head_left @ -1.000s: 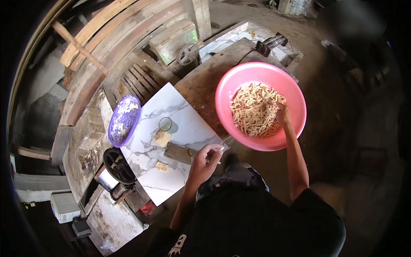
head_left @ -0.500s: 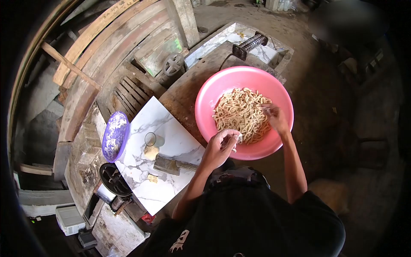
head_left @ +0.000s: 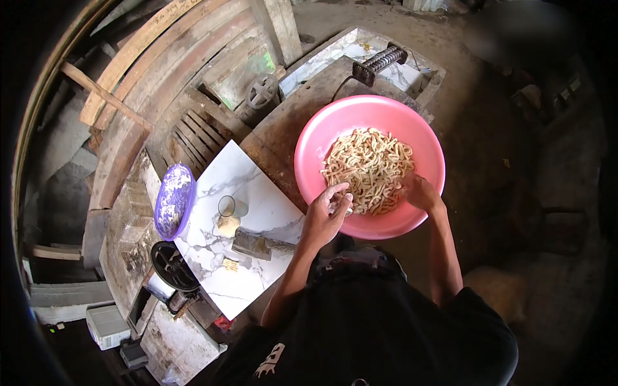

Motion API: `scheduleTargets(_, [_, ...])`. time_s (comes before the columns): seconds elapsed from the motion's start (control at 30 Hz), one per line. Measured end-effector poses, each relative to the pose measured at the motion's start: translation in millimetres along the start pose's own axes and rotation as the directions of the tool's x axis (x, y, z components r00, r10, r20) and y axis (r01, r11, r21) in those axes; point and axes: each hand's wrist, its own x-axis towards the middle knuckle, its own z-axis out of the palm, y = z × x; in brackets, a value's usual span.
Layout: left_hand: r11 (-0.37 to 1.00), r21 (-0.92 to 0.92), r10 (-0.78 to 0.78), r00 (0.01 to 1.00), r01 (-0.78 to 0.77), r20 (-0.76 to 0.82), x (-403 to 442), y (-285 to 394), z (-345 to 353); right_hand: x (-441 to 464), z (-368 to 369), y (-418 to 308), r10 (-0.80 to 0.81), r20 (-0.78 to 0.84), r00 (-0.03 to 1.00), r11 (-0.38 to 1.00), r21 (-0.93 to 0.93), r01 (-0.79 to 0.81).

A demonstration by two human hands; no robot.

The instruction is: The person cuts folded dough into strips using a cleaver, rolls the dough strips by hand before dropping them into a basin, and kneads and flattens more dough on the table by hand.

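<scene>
A large pink basin [head_left: 315, 128] holds a heap of short, pale dough strips [head_left: 370, 167]. My left hand [head_left: 327, 215] is at the near left rim of the basin, its fingers curled round a small whitish piece of dough at the fingertips. Inside the basin on the right, my right hand [head_left: 423, 194] reaches down to the edge of the heap. Its fingers are bent together and partly hidden, so what they hold, if anything, does not show.
Left of the basin, a white marbled board [head_left: 222, 174] bears a glass [head_left: 226, 206], a dough lump [head_left: 228, 225], a cleaver-like blade [head_left: 252, 244] and some cut strips [head_left: 230, 264]. A purple tray [head_left: 175, 202] lies beyond. A ridged metal roller [head_left: 380, 63] stands behind the basin.
My right hand has moved slightly down and right within the basin. My left hand has shifted a little left, its fingers still curled. The view has tilted slightly.
</scene>
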Motion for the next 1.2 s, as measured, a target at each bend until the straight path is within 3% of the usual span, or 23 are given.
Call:
scheduleTargets(0.03, [1.000,-0.003,-0.003,1.000,0.003,-0.003,-1,-1,1,-2,-1,3,0.035,-0.039,0.999,0.973,-0.227,-0.043])
scheduleTargets(0.07, [0.991,-0.130,-0.031,0.999,0.036,0.041,-2,-1,3,-5,2,4,0.033,-0.032,0.999,0.972,-0.230,-0.040])
scheduleTargets(0.13, [0.963,-0.259,-0.057,0.995,0.076,0.082,-3,-1,7,-13,7,-8,0.034,-0.152,0.988,0.951,0.308,0.014])
scheduleTargets(0.17, [0.943,-0.317,-0.072,0.992,0.102,0.105,-3,-1,9,-16,13,-16,0.035,-0.145,0.989,0.952,0.307,0.011])
scheduleTargets(0.2, [0.920,-0.372,-0.083,0.988,0.126,0.131,-3,-1,11,-20,15,-38,-0.138,-0.032,0.990,0.787,0.603,0.130])
scheduleTargets(0.23, [0.914,-0.396,-0.046,0.991,0.094,0.129,0,-7,14,-24,19,-51,-0.332,0.015,0.943,0.519,0.838,0.169])
scheduleTargets(0.43, [0.952,-0.306,0.041,0.998,-0.023,0.050,-6,-22,10,-32,26,-53,-0.357,0.151,0.922,0.432,0.902,0.020])
scheduleTargets(0.47, [0.952,-0.290,0.089,0.996,-0.093,-0.028,-9,-26,7,-30,27,-44,-0.309,0.149,0.940,0.459,0.888,0.010])
scheduleTargets(0.53, [0.988,-0.070,0.131,0.989,-0.135,-0.065,-17,-36,-9,-21,34,-6,-0.081,0.134,0.988,0.675,0.737,-0.045])
scheduleTargets(0.57, [0.994,-0.068,0.084,0.993,-0.089,-0.081,-27,-33,-24,-14,35,16,0.022,0.124,0.992,0.811,0.579,-0.090])
scheduleTargets(0.6, [0.996,-0.073,0.038,0.995,-0.045,-0.091,-37,-30,-35,-11,18,11,0.127,0.085,0.988,0.969,0.203,-0.141])
scheduleTargets(0.63, [0.988,-0.142,-0.079,0.990,0.062,-0.117,-48,-37,-48,-14,14,12,0.033,-0.005,0.999,0.999,-0.002,-0.033])
scheduleTargets(0.67, [0.978,-0.196,0.012,0.962,-0.067,-0.272,-59,-52,-57,-16,17,15,0.004,-0.090,0.996,0.995,-0.094,-0.013])
scheduleTargets(0.7, [0.994,-0.104,0.005,0.930,-0.046,-0.368,-72,-74,-72,-17,20,17,-0.024,-0.175,0.984,0.982,-0.188,-0.009])
scheduleTargets(0.8, [0.980,0.189,0.077,0.751,0.065,-0.656,-126,-111,-124,-9,37,-16,-0.047,-0.312,0.949,0.990,-0.140,0.003])
scheduleTargets(0.87, [0.959,0.076,-0.103,0.584,0.273,-0.805,-162,-132,-155,-3,57,-53,-0.077,-0.327,0.942,0.994,0.049,0.098])
scheduleTargets(0.93, [0.885,0.134,-0.080,0.430,0.446,-0.899,-196,-162,-184,2,90,-105,-0.104,-0.294,0.950,0.960,0.220,0.173])
scheduleTargets(0.97, [0.845,0.197,-0.024,0.403,0.498,-0.915,-209,-174,-195,0,107,-136,-0.217,-0.260,0.941,0.948,0.175,0.267])
scheduleTargets(1.0, [0.797,0.255,0.035,0.379,0.548,-0.925,-219,-187,-206,-3,124,-183,0.071,-0.079,0.994,0.912,0.408,-0.032])
scheduleTargets(1.03, [0.777,0.249,0.017,0.376,0.578,-0.926,-224,-204,-217,5,151,-183,-0.425,-0.194,0.884,0.901,0.002,0.434])
scheduleTargets(1.07, [0.780,0.238,0.013,0.365,0.579,-0.931,-227,-205,-225,4,174,-204,-0.388,-0.181,0.904,0.889,0.186,0.419])
scheduleTargets(1.13, [0.678,0.402,0.075,0.486,0.615,-0.871,-227,-206,-234,-9,200,-261,-0.492,-0.195,0.849,0.857,0.066,0.511])
scheduleTargets(1.2, [0.671,0.398,0.074,0.478,0.626,-0.875,-227,-211,-240,-18,219,-304,-0.642,-0.109,0.759,0.755,0.088,0.650])
